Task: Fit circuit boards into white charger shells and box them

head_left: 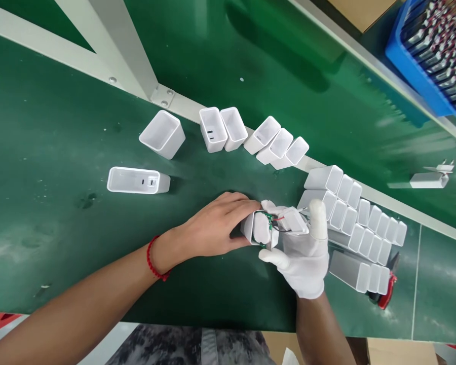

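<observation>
My bare left hand (216, 225), with a red braided cord at the wrist, grips a small white plastic housing (247, 228) from its left side. A green circuit board (270, 217) with a white padded block (261, 228) on it sits at the housing's open end, partly inside. Red and black wires run from the board to a white end cap (294, 220). My gloved right hand (304, 263) holds this cap among its fingers, with its thumb near the board's lower edge. Some fingers of the glove are hidden behind the parts.
Several white housings (268, 133) stand along the frame rail, and more lie stacked at right (338, 213). Red-handled pliers (387, 294) lie beside the stack. A blue crate (399, 53) of wired parts stands on the upper shelf. An assembled plug unit (429, 180) lies far right.
</observation>
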Tool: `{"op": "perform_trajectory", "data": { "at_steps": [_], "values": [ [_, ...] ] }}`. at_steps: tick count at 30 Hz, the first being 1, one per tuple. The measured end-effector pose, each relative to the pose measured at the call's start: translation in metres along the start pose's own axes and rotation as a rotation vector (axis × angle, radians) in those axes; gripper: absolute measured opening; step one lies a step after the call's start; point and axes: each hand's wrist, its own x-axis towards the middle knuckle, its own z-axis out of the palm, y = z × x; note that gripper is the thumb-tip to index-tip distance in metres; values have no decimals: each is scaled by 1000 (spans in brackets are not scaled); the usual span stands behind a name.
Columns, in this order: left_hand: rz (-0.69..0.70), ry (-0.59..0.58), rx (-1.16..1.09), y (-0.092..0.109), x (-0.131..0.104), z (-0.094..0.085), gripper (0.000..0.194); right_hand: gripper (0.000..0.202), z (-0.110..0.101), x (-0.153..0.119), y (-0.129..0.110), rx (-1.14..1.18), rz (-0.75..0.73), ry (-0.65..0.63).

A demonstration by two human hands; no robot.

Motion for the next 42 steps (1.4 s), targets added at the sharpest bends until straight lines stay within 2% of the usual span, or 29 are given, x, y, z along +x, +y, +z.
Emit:
{"op": "perform_trajectory", "data": {
  "at_steps": [12,22,27,31,36,39,42],
  "values": [
    [61,25,7,-2,-1,1,55,95,-3,-3,6,-82,-60,-41],
    [68,29,4,-2,0,0,53,101,-4,-3,5,-94,-130,-51],
    [74,44,21,-2,0,1,53,102,-6,-1,4,-237,-122,-116],
    [82,50,35,-2,-1,0,55,110,-8,0,6,-304,-84,-171],
    [37,38,40,-1,-1,0,61,100,-1,0,6,-250,61,-64],
    [20,34,34,-1,-1,1,61,89,8,1,5,-182,186,-25],
    [-2,23,25,-1,-1,1,59,83,17,4,3,-130,248,27]
  ]
}}
